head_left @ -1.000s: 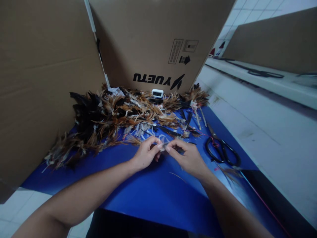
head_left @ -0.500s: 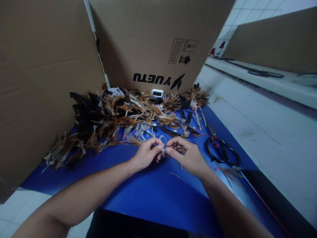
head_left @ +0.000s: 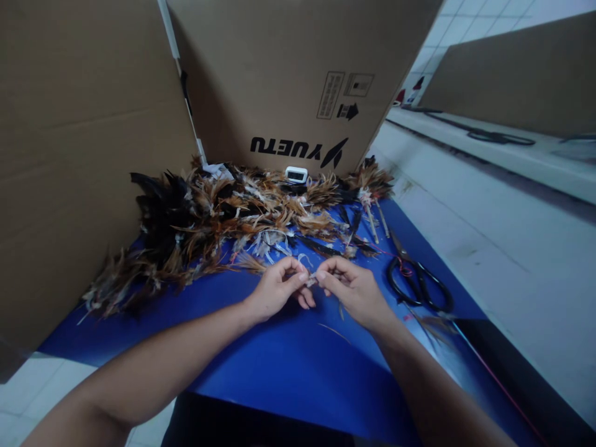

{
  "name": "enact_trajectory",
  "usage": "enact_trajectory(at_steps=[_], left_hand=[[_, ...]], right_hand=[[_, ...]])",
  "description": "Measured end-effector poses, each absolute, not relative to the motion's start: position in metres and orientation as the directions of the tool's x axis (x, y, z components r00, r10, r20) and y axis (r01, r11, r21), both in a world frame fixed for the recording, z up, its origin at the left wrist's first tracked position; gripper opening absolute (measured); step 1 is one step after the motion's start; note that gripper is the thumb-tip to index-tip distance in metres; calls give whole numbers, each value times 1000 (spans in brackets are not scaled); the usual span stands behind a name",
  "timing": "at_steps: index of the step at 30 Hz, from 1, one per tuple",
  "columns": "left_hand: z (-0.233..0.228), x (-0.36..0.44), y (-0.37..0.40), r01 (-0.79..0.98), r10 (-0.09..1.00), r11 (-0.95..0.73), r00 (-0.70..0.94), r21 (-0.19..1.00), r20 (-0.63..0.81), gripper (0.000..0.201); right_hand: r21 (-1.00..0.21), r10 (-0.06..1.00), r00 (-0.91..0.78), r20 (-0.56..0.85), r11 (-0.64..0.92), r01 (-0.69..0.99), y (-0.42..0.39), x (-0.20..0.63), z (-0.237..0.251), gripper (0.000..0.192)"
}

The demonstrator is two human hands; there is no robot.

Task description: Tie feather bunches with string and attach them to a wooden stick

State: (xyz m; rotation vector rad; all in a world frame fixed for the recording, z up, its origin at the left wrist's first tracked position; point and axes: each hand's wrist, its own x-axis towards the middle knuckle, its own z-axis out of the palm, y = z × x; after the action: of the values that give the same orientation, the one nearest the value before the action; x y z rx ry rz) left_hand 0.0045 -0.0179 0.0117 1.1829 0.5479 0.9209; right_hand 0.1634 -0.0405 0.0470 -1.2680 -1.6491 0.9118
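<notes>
My left hand point(head_left: 278, 289) and my right hand point(head_left: 354, 290) meet fingertip to fingertip over the blue mat point(head_left: 261, 360). Between them they pinch a small pale feather piece point(head_left: 311, 280), mostly hidden by the fingers. A large pile of brown, black and white feathers point(head_left: 218, 217) lies just beyond the hands, spreading left. Black scissors point(head_left: 416, 280) rest on the mat to the right of my right hand.
Tall cardboard walls point(head_left: 288, 74) stand at the back and left. A small white device point(head_left: 296, 175) sits against the back wall. Thin sticks with feather tufts point(head_left: 372, 214) lie near the scissors. A white bench point(head_left: 488, 236) runs along the right.
The pale loop that stood above the fingertips has been drawn in. My right hand's fingers have curled tighter and my left hand has shifted slightly.
</notes>
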Motion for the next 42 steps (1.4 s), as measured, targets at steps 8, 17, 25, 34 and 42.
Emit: enact_trajectory(at_steps=[8, 17, 25, 34, 42], left_hand=[[12, 4, -17, -354, 860, 65, 493, 933, 127, 25], [11, 4, -17, -315, 860, -10, 481, 949, 169, 23], [10, 4, -17, -265, 878, -61, 444, 962, 178, 23], [13, 3, -18, -239, 879, -70, 445, 968, 173, 22], [11, 4, -17, -244, 871, -72, 457, 967, 180, 23]], right_hand=[[-944, 985, -71, 157, 171, 282, -40, 164, 48, 15], [-953, 986, -83, 147, 164, 253, -40, 164, 48, 13], [-951, 982, -159, 101, 142, 274, -42, 162, 48, 16], [-906, 974, -160, 162, 211, 367, -41, 165, 49, 13], [-912, 973, -135, 190, 226, 343, -40, 168, 44, 14]])
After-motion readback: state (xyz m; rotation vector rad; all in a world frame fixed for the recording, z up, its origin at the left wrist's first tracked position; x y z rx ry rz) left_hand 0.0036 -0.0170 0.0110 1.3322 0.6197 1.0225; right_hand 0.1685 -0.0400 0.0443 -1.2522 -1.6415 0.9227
